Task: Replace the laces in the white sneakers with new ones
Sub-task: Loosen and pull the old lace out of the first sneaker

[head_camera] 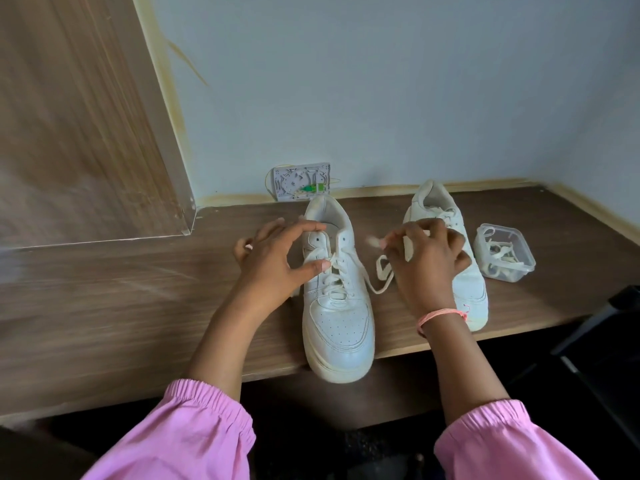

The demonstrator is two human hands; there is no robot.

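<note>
Two white sneakers stand on a wooden desk, toes toward me. The near sneaker (pixel 337 320) juts over the desk's front edge, and its top eyelets stand empty. My left hand (pixel 277 261) rests on its left side, thumb on the crossed lace (pixel 337 271), fingers curved over the collar. My right hand (pixel 427 265) pinches a loose end of that lace (pixel 381 268) just right of the shoe; the end is blurred. Behind that hand stands the second sneaker (pixel 467 285), still laced.
A clear plastic tub (pixel 504 252) holding pale laces sits on the desk (pixel 138 306) right of the second sneaker. A small white wall box (pixel 301 183) sits at the back. A wooden panel rises at left, a dark chair frame stands at right.
</note>
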